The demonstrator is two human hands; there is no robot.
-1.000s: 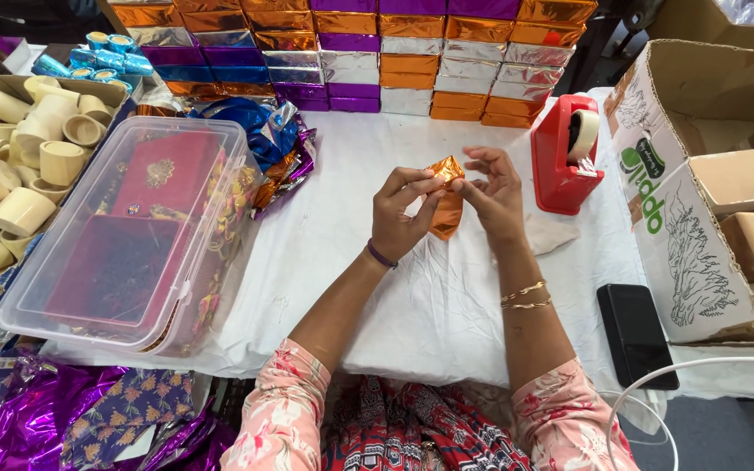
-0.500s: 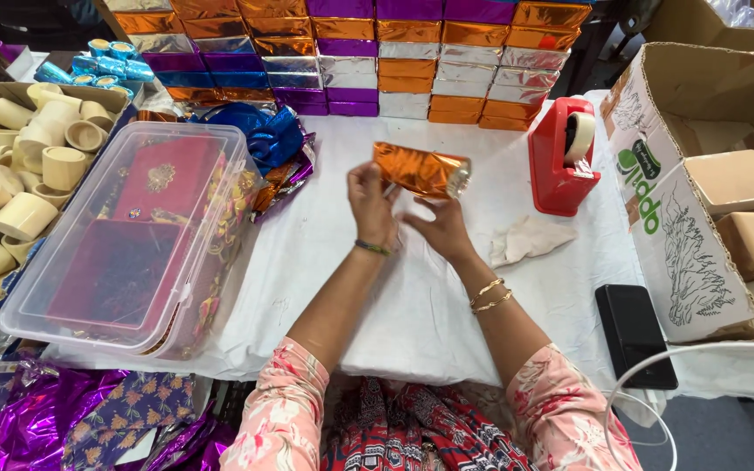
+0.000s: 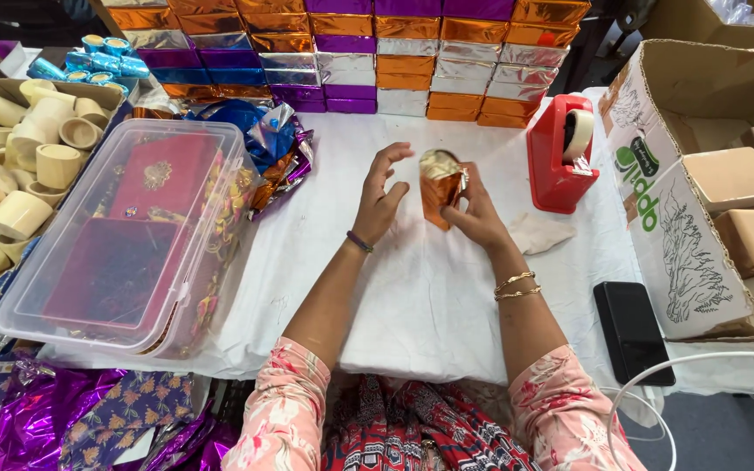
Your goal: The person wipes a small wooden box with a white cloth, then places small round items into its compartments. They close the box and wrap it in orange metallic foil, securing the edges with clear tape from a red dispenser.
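An orange foil-wrapped parcel (image 3: pixel 441 192) stands on end on the white cloth (image 3: pixel 447 288), with loose foil gathered at its top. My right hand (image 3: pixel 479 215) grips it from the right side and behind. My left hand (image 3: pixel 381 194) is just to the left of it, fingers spread, the fingertips close to the foil but holding nothing.
A red tape dispenser (image 3: pixel 560 153) stands to the right. Stacked foil boxes (image 3: pixel 368 52) line the back. A clear plastic tub (image 3: pixel 128 231) with red boxes sits left, cream cups (image 3: pixel 19 166) beyond it. A cardboard carton (image 3: pixel 709 174) and black phone (image 3: pixel 632 331) lie right.
The parcel was held lying sideways in both hands farther back; now it stands upright nearer me, my right hand keeps hold and my left hand has let go and opened.
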